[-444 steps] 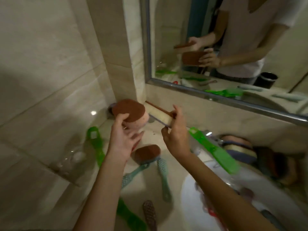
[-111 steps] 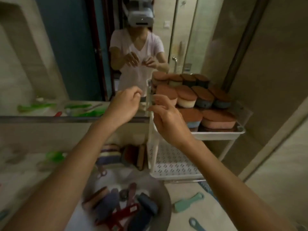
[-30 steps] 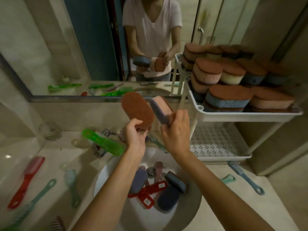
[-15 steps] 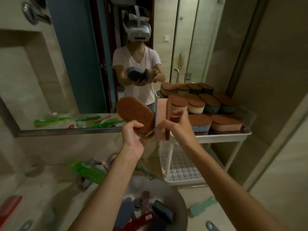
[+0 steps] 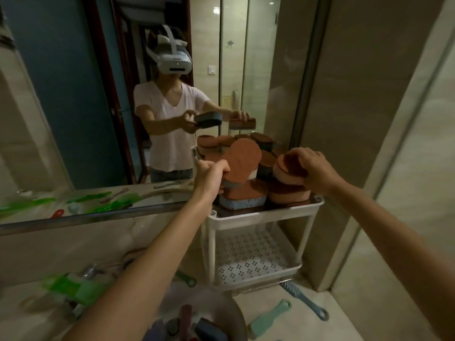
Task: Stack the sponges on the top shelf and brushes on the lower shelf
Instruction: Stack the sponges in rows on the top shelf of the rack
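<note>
The person's left hand (image 5: 212, 177) grips a brown-faced sponge (image 5: 243, 161) by its lower edge. The sponge is tilted up so its scouring side faces the camera, and it hangs over the front left part of the white rack's top shelf (image 5: 266, 215). The right hand (image 5: 316, 168) is curled over a pink sponge (image 5: 286, 174), with the fingers wrapped across its brown top, and holds it directly above another pink sponge (image 5: 288, 196) at the front right of the same shelf. It cannot be told whether the two touch. The top shelf is crowded with brown-topped sponges stacked in layers, among them a blue-based sponge (image 5: 242, 200) at the front, just under the left hand's sponge. Below it, the perforated lower shelf (image 5: 251, 254) shows its white dotted floor. On the counter (image 5: 307, 326) in front of the rack lie a teal brush (image 5: 269, 316) and a blue-handled brush (image 5: 305, 302), near each other but apart. A blurred green brush (image 5: 73, 289) lies well to the left. The sink (image 5: 229, 313) holds several dark items too dim to identify. The mirror (image 5: 73, 94) behind reflects the person, who wears a headset, with both arms stretched toward the rack and a sponge in each hand.
</note>
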Action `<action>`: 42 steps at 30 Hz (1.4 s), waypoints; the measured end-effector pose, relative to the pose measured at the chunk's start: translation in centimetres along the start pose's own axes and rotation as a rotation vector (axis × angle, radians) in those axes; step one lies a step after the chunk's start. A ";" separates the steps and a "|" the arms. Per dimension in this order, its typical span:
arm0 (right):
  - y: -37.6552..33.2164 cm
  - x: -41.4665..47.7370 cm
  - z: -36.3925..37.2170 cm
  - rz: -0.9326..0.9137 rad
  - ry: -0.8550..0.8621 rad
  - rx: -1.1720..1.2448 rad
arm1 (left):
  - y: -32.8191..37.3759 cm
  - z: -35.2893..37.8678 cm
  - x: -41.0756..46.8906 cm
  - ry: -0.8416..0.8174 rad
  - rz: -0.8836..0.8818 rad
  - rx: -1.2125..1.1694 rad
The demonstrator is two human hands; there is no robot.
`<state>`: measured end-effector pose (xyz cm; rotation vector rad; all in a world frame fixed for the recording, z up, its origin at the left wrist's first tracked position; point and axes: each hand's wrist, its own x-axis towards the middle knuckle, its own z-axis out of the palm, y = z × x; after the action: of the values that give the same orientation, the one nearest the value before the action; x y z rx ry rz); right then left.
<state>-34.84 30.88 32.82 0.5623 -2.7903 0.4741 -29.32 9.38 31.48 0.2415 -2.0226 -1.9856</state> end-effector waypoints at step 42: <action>-3.1 2.1 2.3 -0.269 -0.187 0.111 | -2.8 -0.4 2.8 0.086 0.087 0.287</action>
<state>-35.90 26.65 32.21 1.0391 -2.8110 0.5441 -32.07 8.03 28.97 0.2893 -2.2172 -1.6022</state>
